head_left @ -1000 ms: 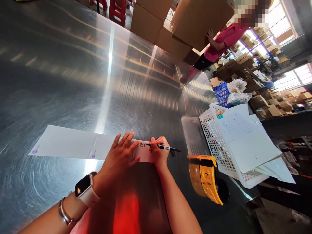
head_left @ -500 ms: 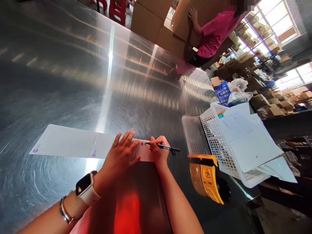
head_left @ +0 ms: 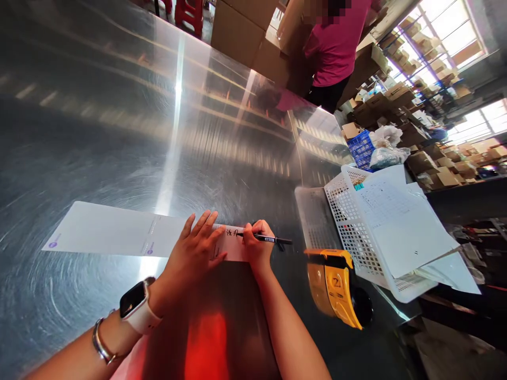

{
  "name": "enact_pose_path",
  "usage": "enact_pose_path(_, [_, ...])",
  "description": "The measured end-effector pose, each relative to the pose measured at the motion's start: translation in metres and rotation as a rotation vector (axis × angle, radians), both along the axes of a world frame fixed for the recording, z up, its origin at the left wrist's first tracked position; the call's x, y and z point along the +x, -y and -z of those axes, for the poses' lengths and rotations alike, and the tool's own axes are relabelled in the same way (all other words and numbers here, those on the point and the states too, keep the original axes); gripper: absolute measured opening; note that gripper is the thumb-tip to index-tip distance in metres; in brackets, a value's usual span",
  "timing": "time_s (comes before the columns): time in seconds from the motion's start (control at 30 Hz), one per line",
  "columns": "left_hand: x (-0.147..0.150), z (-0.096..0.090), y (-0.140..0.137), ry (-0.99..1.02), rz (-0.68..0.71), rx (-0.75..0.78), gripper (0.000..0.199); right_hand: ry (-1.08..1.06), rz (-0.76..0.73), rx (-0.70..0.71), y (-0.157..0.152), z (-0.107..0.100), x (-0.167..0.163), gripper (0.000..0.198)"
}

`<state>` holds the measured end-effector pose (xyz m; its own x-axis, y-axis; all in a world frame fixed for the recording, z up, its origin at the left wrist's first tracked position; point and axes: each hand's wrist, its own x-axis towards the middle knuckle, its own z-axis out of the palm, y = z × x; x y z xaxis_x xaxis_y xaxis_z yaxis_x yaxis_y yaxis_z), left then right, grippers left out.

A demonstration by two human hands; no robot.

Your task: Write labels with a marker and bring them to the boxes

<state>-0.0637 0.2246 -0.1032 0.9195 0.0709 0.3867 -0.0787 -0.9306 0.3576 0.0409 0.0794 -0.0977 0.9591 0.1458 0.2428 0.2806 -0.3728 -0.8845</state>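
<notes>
A long white strip of paper labels [head_left: 109,229] lies flat on the shiny metal table [head_left: 119,158], with small purple round logos along its lower edge. My left hand [head_left: 198,240] rests on the strip, fingers spread and pressing it down; a watch and a bracelet are on that wrist. Near the strip's right end, my right hand [head_left: 258,244] grips a black marker pen [head_left: 269,239]. The pen's tip touches the paper beside black handwritten characters [head_left: 232,233]. Part of the strip is hidden under both hands.
A yellow tape dispenser [head_left: 336,287] stands right of my right arm. Beyond it, a white plastic basket [head_left: 352,221] carries sheets of paper [head_left: 407,227]. Further back are a blue crate [head_left: 361,149], cardboard boxes [head_left: 237,31] and a person in a pink shirt [head_left: 336,50].
More strokes have appeared in the second character at the pen tip. My left hand stays on the strip. The person at the back has shifted left and turned.
</notes>
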Motion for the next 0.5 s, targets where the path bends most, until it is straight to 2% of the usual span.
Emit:
enact_pose_path(0.27, [-0.0005,0.0038,-0.0004,0.000,0.008,-0.017,0.045,-0.083,-0.007,0.046,-0.0017,-0.0006,-0.0011,0.038])
enact_pose_path(0.5, [-0.0002,0.0022,-0.0012,0.010,0.015,-0.001,0.045,-0.025,-0.022,0.047,-0.0035,-0.0056,-0.0022,0.036])
